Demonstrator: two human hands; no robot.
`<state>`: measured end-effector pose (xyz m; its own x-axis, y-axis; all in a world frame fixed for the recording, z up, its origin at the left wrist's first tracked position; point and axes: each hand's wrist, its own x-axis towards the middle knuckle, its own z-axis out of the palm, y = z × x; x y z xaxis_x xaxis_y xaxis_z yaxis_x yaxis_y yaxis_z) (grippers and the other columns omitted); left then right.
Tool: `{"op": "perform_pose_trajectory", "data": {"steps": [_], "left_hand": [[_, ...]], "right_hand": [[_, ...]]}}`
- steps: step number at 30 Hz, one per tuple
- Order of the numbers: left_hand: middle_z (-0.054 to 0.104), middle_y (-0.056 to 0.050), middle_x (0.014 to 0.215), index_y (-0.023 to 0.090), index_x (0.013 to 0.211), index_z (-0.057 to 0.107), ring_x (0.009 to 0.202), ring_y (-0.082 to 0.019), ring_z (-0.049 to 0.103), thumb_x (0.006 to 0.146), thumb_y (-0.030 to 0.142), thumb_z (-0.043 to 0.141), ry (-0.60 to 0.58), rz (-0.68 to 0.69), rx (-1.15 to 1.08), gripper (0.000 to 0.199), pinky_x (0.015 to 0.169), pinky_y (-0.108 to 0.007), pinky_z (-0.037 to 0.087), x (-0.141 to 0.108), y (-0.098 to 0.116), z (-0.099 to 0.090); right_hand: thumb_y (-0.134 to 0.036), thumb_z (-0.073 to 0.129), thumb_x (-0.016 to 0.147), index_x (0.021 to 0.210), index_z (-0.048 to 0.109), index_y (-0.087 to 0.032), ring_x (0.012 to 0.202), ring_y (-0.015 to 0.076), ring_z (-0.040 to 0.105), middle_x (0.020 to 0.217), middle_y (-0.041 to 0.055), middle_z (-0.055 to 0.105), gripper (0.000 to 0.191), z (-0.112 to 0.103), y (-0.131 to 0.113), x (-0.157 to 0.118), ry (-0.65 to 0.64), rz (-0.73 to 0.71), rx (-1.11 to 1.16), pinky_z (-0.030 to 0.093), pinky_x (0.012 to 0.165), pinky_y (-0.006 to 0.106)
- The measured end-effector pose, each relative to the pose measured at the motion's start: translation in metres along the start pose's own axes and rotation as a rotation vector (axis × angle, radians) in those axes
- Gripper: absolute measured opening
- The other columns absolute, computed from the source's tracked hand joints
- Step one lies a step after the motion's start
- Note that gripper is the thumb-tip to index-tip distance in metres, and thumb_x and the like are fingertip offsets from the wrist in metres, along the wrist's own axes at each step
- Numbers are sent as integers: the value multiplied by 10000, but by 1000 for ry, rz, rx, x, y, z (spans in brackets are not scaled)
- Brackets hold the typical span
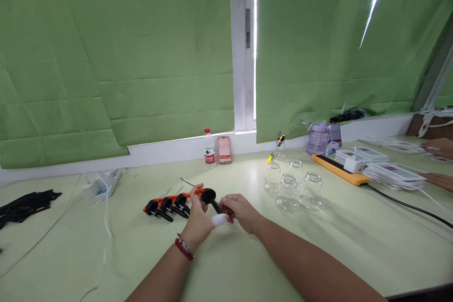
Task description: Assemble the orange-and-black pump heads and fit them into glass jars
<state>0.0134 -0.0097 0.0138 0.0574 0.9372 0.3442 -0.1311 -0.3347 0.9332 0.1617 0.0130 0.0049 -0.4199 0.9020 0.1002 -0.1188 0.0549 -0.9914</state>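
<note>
My left hand (200, 214), with white tape round its thumb, is closed on a black part with a round disc and a stem (209, 196). An orange piece and a thin metal rod (187, 181) show beside its fingers and look joined to that part. My right hand (238, 210) pinches at the lower end of the black stem; its fingertips partly hide what they grip. On the table left of my hands lie several similar black parts (166, 205) with orange pieces and metal rods, set side by side.
Several glass jars (288, 191) stand right of my hands. Behind are a water bottle (210, 151) and a purple jug (318, 139). A power strip (339, 170), stacked white cards (392, 174) and another person's hand (439, 148) are at right. Black strips (24, 205) and white cables (106, 226) lie left.
</note>
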Motion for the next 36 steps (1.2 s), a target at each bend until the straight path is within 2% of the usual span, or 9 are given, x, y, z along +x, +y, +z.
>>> {"op": "perform_pose_trajectory", "data": {"steps": [3, 5, 10, 13, 16, 21, 27, 33, 36], "left_hand": [[391, -103, 1294, 272, 1272, 269, 1271, -228, 357, 422, 48, 792, -13, 33, 61, 1022, 1087, -371, 212, 1, -6, -1], [356, -121, 1344, 268, 1292, 247, 1303, -234, 321, 428, 51, 794, -29, 45, 83, 1045, 1098, -382, 181, 2, -8, 0], [314, -122, 1397, 284, 1279, 295, 1329, -255, 290, 493, 97, 784, -48, 35, 149, 945, 1087, -420, 187, 5, -10, -3], [351, -112, 1381, 274, 1245, 381, 1280, -262, 373, 529, 138, 770, -23, 10, 218, 826, 1058, -412, 250, 8, -12, -11], [476, -111, 1266, 229, 1106, 503, 1146, -259, 505, 615, 234, 715, 83, 9, 344, 535, 978, -397, 356, 17, -15, -26], [541, -116, 1168, 196, 995, 524, 1135, -275, 497, 706, 284, 580, 349, 52, 776, 307, 977, -399, 362, 35, -17, -59], [508, -137, 1274, 186, 959, 534, 1211, -267, 437, 761, 213, 449, 448, 70, 1231, 217, 1084, -465, 154, 46, -15, -88], [432, -131, 1355, 199, 1053, 561, 1249, -305, 363, 774, 330, 447, 696, -127, 1382, 329, 1033, -573, 127, 50, -17, -114], [356, -148, 1408, 229, 1153, 541, 1280, -351, 295, 759, 490, 444, 712, -261, 1350, 482, 988, -625, 149, 51, -23, -123]], "right_hand": [[-514, 463, 811, 715, 617, -115, 408, 81, 449, 528, -4, 532, 439, -2, -4, -4, -208, 114, 75, 306, 406, 217], [-483, 548, 772, 715, 623, -112, 389, 66, 427, 521, -14, 536, 382, -2, -4, -5, -223, 123, 67, 286, 392, 208], [-430, 637, 685, 653, 558, -144, 321, 38, 330, 457, -54, 504, 298, -6, 4, 5, 33, 136, 74, 208, 346, 199], [-417, 659, 651, 635, 502, -161, 348, 36, 349, 519, -37, 548, 300, -19, 6, 12, 238, 52, 90, 238, 364, 199], [-409, 646, 662, 671, 497, -168, 393, 50, 387, 559, -23, 568, 283, -34, 8, 17, 408, -32, 11, 287, 404, 207], [-353, 629, 683, 655, 511, -194, 471, 99, 448, 557, -35, 538, 200, -44, 16, 20, 562, -66, -422, 323, 459, 228], [-281, 609, 747, 703, 584, -209, 601, 149, 513, 644, 11, 606, 88, -26, 19, 17, 467, -99, -1066, 270, 531, 250], [-297, 596, 781, 750, 594, -217, 659, 169, 551, 715, 24, 641, 86, -18, 21, 16, 361, -87, -1246, 251, 547, 259], [-309, 595, 785, 762, 598, -217, 668, 170, 562, 731, 22, 651, 95, -19, 23, 17, 333, -90, -1268, 249, 549, 259]]}}
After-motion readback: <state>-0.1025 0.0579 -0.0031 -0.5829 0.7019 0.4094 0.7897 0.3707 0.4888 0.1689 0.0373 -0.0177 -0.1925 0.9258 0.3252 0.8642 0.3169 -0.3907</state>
